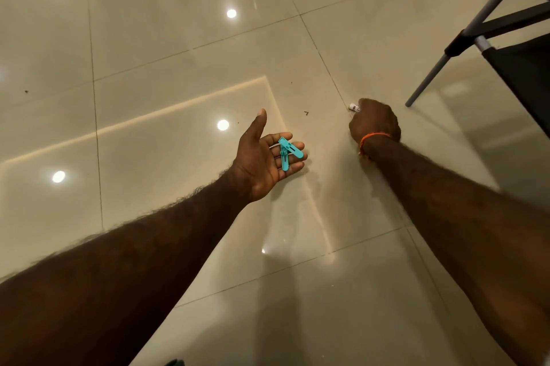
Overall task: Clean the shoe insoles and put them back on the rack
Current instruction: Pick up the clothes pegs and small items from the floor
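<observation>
Insoles weren't anywhere in sight; the rack (506, 26) stood at upper right, its grey leg angling down to the glossy cream floor tiles (178, 38). Left hand (265, 157) lay palm-up, fingers straight, cradling a teal clip (287, 154). Right hand (375, 123), knuckles up, curled around a small white object (353, 107) on the floor.

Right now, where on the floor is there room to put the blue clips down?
The tiled floor is bare left of and beyond the left hand, which carries the blue clips on open fingers. Near tiles between both arms are bare too. It is tighter by the right hand, which is on a small white thing near the rack leg.
</observation>
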